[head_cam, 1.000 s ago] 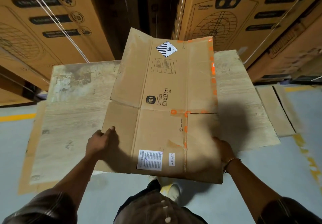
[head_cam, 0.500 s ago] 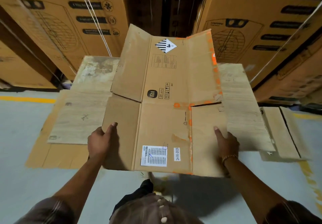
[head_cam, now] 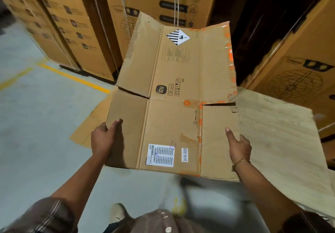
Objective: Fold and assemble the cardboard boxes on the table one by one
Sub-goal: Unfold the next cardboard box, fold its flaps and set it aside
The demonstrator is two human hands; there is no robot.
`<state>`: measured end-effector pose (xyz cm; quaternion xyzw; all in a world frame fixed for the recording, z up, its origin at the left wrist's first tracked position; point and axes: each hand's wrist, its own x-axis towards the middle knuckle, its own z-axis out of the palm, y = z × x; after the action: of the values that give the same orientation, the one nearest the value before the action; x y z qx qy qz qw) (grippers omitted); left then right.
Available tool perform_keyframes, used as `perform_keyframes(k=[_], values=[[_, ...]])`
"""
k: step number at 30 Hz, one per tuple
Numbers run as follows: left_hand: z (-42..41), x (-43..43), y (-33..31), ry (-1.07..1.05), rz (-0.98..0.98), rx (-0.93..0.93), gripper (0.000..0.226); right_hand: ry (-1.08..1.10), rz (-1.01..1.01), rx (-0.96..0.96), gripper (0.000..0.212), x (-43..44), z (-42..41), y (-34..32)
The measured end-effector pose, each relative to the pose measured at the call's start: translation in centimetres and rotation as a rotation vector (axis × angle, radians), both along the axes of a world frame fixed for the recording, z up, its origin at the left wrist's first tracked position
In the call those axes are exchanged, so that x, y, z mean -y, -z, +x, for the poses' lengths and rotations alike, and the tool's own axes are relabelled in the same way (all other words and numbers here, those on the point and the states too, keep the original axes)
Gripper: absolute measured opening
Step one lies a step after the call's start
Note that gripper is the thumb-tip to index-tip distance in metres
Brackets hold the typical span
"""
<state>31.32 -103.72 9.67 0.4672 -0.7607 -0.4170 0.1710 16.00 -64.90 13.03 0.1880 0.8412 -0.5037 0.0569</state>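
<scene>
observer: head view. flattened box (head_cam: 172,106) held up in the air, right part over the counter (head_cam: 282,138), left part over the floor (head_cam: 36,124). left hand (head_cam: 104,138) and right hand (head_cam: 239,145) each clamp a side edge, thumb on top, the other fingers hidden beneath.

checker: how to open it well?

observer: judgement only: press both edges inward so the creases pop it into a tube, then fold the flaps (head_cam: 143,51) on their scores. go gently at the ragged taped right edge (head_cam: 231,60).
</scene>
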Motion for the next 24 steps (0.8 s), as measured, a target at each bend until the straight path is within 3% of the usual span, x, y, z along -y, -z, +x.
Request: perform_keyframes(k=[11,16,24], values=[[12.8,21.2,-0.4,-0.159,-0.003,0.022,0.059,-0.169,-0.093,0.009,0.066,24.5,5.9,0.6],[16.5,30.7,-0.8,-0.195,-0.025,0.064,0.059,-0.197,-0.136,0.069,0.076,34.5,8.9,1.9],[16.2,43.3,1.3,-0.190,-0.042,0.136,0.063,-0.194,-0.101,0.134,0.052,45.8,8.1,5.3]])
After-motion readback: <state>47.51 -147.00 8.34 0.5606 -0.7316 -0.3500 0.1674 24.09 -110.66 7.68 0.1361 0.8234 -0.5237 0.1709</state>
